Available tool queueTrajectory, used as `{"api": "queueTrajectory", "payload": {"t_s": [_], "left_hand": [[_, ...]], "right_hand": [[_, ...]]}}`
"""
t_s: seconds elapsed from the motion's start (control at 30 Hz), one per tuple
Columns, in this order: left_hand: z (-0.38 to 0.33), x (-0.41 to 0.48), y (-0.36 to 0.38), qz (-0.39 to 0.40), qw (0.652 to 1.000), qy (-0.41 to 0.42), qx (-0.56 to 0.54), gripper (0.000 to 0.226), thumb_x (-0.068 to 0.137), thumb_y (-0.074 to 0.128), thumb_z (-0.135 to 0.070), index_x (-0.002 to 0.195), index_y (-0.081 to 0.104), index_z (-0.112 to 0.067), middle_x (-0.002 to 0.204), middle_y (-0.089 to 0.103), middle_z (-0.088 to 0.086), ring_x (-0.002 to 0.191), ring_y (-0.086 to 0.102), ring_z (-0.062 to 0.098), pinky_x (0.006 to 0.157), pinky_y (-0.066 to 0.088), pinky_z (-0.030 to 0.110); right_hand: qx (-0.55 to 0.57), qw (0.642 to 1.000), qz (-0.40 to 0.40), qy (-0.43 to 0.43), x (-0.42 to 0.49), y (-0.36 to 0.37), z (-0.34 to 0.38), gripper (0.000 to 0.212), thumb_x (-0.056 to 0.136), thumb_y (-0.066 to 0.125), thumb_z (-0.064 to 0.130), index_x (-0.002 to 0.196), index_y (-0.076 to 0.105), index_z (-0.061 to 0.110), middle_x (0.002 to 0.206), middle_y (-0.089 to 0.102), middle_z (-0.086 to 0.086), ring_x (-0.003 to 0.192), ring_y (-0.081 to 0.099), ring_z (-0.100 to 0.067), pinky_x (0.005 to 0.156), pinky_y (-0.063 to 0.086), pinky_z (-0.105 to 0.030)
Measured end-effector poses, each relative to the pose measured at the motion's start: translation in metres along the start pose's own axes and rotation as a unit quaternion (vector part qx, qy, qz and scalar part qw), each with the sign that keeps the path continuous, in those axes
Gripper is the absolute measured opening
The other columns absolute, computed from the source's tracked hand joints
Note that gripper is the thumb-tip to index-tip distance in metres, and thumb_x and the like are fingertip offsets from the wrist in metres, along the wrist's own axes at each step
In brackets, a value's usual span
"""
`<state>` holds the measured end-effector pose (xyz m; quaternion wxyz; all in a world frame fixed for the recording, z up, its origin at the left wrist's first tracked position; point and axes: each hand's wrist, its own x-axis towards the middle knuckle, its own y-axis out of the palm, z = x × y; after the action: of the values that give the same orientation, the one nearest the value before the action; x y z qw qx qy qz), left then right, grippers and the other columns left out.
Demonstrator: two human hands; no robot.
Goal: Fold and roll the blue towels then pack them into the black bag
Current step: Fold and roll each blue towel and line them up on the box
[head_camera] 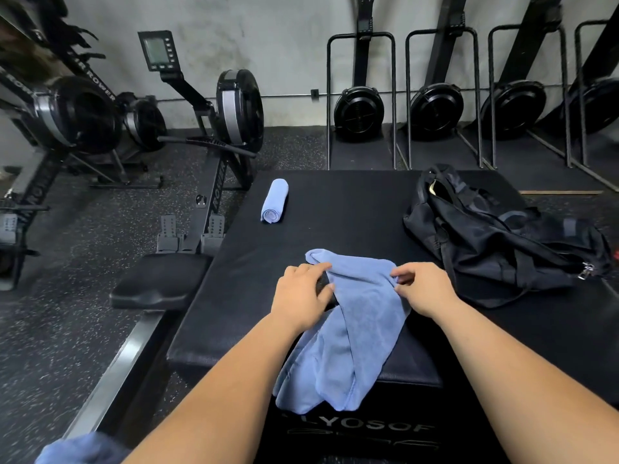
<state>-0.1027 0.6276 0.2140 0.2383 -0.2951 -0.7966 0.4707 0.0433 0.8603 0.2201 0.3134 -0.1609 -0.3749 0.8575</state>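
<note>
towel [351, 329] bunched on worktop [351, 209], half hanging off near edge | left hand [301, 291] and right hand [423, 289] pinch its far edge, fingers curled | risk: we tug unevenly and it slides off (bag [495, 242] waits at right)

Black padded box [335, 212], rowing machine [239, 108] beside it; upright fan machines [358, 112] along grey wall [268, 45]

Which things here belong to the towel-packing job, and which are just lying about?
Job: loose blue towel, pinched by left hand and right hand; rolled blue towel; black bag.
Lying about: black padded box beneath them; rowing machines; blurred blue cloth, possibly another towel.
</note>
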Motion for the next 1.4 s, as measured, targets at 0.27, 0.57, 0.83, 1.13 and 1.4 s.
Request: {"api": "queueTrajectory", "payload": {"t_s": [0.27,0.57,0.83,1.13,1.4], "left_hand": [[-0.03,-0.01,0.019,0.061,0.986,0.121,0.102,0.039,0.098,0.058,-0.059,0.13,0.067,-0.039,0.131,0.06,-0.018,0.121,0.045,0.021,0.101,0.035,0.037],[-0.026,-0.015,0.018,0.001,0.997,0.057,0.06,0.03,0.099,0.059,-0.05,0.123,0.069,-0.036,0.123,0.063,-0.015,0.116,0.047,0.02,0.1,0.036,0.035],[-0.043,-0.014,0.008,-0.009,0.998,-0.008,-0.055,0.031,0.102,0.059,-0.041,0.131,0.067,-0.034,0.121,0.068,-0.016,0.116,0.05,0.02,0.098,0.037,0.034],[-0.04,-0.02,0.005,0.089,0.993,0.07,0.019,0.035,0.096,0.056,-0.027,0.127,0.06,-0.042,0.11,0.067,-0.011,0.104,0.048,0.029,0.096,0.043,0.044],[-0.022,-0.028,0.003,0.013,0.999,0.019,-0.026,0.044,0.097,0.054,-0.021,0.135,0.069,-0.035,0.116,0.071,-0.013,0.111,0.05,0.023,0.1,0.043,0.04]], "right_hand": [[-0.017,0.995,-0.101,0.021,0.0,-0.008,-0.008,0.038,0.081,0.068,0.009,0.109,0.078,0.031,0.11,0.077,0.006,0.103,0.071,-0.024,0.093,0.056,-0.038],[-0.045,0.999,-0.024,0.016,-0.01,-0.008,-0.016,0.01,0.089,0.077,0.041,0.092,0.077,0.032,0.083,0.072,0.012,0.083,0.067,-0.014,0.072,0.049,-0.029],[-0.003,0.995,0.076,-0.058,-0.023,-0.01,0.01,0.016,0.083,0.086,0.033,0.088,0.074,0.042,0.076,0.073,0.017,0.067,0.061,0.006,0.068,0.042,-0.017],[-0.053,0.978,0.165,-0.12,-0.041,-0.005,0.024,0.022,0.084,0.077,0.028,0.093,0.081,0.048,0.078,0.072,0.016,0.069,0.057,0.005,0.065,0.041,-0.01],[-0.097,0.99,0.088,-0.056,-0.034,-0.006,0.005,0.025,0.091,0.068,0.032,0.11,0.076,0.047,0.096,0.07,0.017,0.094,0.065,-0.014,0.083,0.049,-0.03]]}}
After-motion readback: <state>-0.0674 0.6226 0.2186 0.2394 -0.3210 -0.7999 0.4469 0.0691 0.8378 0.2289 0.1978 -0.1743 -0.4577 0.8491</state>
